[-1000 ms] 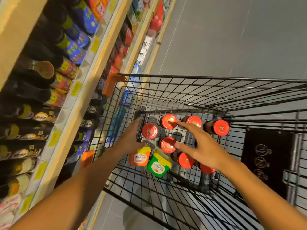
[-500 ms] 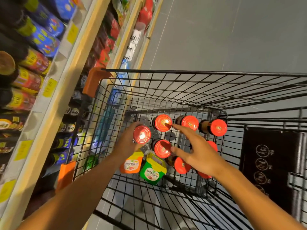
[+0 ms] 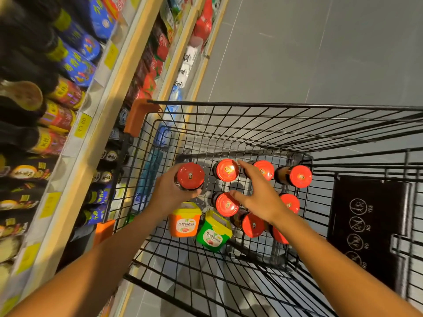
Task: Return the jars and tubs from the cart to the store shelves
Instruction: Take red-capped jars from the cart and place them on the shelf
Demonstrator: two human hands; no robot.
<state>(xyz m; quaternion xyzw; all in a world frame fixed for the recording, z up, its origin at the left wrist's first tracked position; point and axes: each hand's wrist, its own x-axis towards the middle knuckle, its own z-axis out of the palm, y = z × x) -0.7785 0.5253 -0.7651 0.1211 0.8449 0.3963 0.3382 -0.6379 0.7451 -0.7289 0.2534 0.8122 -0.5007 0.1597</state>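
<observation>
A black wire cart [image 3: 263, 106] holds several dark jars with red lids and two tubs. My left hand [image 3: 168, 193] is shut on one red-lidded jar [image 3: 190, 176], held a little above the cart floor at the left. My right hand [image 3: 258, 197] hovers with fingers spread over the other jars, between one jar at the back [image 3: 226, 170] and one in the middle [image 3: 226, 204]; it holds nothing. An orange tub [image 3: 185, 223] and a green tub [image 3: 214, 233], both with yellow lids, lie below my left hand.
Store shelves [image 3: 103, 106] with dark bottles, jars and yellow price tags run along the left, close to the cart's side. Orange corner bumpers [image 3: 139, 117] sit on the cart rim. The folded black child seat [image 3: 366, 225] is at the right. Grey floor lies beyond.
My left hand has closed on the leftmost jar and raised it slightly. My right hand has stayed spread over the jars. The camera has tilted a little.
</observation>
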